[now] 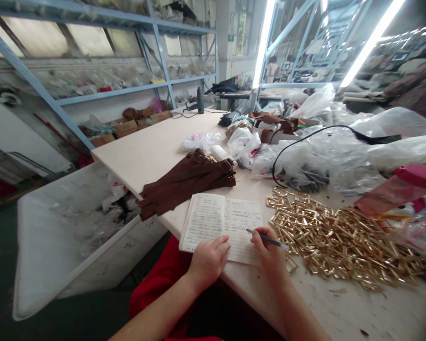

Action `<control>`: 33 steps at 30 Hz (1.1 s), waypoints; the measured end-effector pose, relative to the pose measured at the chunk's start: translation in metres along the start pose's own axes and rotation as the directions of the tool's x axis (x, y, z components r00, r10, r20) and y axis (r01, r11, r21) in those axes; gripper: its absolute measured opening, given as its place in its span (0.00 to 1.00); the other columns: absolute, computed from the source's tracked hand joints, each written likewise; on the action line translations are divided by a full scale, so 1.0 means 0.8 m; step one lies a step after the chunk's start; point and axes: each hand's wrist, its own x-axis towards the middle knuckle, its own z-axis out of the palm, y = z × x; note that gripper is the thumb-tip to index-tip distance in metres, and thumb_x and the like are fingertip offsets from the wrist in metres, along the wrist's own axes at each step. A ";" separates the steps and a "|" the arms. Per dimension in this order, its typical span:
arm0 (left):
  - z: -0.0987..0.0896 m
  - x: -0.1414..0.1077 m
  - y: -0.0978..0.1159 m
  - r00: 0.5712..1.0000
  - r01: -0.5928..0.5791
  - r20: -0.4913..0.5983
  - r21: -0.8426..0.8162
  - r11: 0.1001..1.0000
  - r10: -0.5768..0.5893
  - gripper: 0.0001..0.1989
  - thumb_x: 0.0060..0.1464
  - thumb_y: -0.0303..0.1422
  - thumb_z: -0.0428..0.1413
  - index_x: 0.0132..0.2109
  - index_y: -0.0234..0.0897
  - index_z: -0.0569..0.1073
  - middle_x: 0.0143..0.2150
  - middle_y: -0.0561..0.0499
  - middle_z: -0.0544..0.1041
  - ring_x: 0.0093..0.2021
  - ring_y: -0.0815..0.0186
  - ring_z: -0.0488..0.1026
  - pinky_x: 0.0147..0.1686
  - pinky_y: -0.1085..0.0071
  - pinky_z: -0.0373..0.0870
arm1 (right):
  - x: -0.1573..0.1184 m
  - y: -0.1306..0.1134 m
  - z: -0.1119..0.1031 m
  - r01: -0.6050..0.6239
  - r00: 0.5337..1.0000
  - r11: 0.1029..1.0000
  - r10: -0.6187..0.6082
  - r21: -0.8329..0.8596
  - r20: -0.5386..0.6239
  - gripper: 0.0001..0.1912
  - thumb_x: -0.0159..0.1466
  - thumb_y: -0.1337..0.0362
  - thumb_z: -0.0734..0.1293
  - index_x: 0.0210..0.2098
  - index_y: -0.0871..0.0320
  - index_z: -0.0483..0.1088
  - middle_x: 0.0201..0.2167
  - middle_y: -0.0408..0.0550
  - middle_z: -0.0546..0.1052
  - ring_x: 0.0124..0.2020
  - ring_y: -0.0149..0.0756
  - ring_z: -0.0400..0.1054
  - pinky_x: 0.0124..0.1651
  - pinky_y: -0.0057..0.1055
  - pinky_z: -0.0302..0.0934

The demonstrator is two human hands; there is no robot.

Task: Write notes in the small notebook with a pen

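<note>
An open notebook (206, 215) with handwritten lines on both pages lies at the table's near edge. My left hand (209, 260) rests on its lower part near the middle, fingers curled together, with no object visible in it. In my right hand (270, 248) is a dark pen (274, 241), pinched between thumb and fingers over the right page. The pen's one end points to the upper left, toward the writing. Brown straps (184, 184) lie in a bundle just beyond the notebook. Right of my right hand is a heap of gold-coloured metal frames (333, 241).
Clear plastic bags (326, 147) pile up at the table's right back, beside a pink-lidded container (394, 189). A dark bottle (200, 100) stands at the far edge. A white bin (49, 246) is at the left, below shelves (110, 94).
</note>
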 end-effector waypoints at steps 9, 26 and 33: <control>0.000 0.001 0.000 1.000 -0.004 -0.006 0.003 1.000 0.004 0.11 0.56 0.30 0.47 0.45 0.38 0.71 0.51 0.47 0.72 0.41 0.59 0.73 0.39 0.61 0.72 | 0.002 0.002 -0.004 0.035 0.999 0.995 -0.035 -0.094 -0.001 0.13 0.61 0.54 0.59 0.33 0.57 0.65 0.26 0.45 0.71 0.27 0.35 0.67 0.31 0.31 0.63; 0.000 0.003 0.001 1.000 -0.011 -0.019 0.010 1.000 0.011 0.11 0.56 0.29 0.48 0.44 0.38 0.71 0.51 0.47 0.72 0.40 0.60 0.74 0.38 0.63 0.71 | 0.011 0.003 -0.021 0.057 0.998 0.913 -0.065 -0.405 -0.006 0.15 0.62 0.53 0.56 0.30 0.57 0.64 0.19 0.44 0.70 0.20 0.35 0.64 0.25 0.29 0.54; 0.001 0.003 0.001 1.000 -0.013 -0.025 0.017 1.000 0.013 0.11 0.56 0.30 0.48 0.44 0.38 0.72 0.50 0.47 0.73 0.40 0.61 0.74 0.38 0.65 0.71 | 0.011 0.002 -0.021 0.052 0.998 0.907 -0.065 -0.418 -0.015 0.16 0.62 0.53 0.55 0.29 0.57 0.65 0.19 0.45 0.70 0.20 0.35 0.63 0.24 0.29 0.54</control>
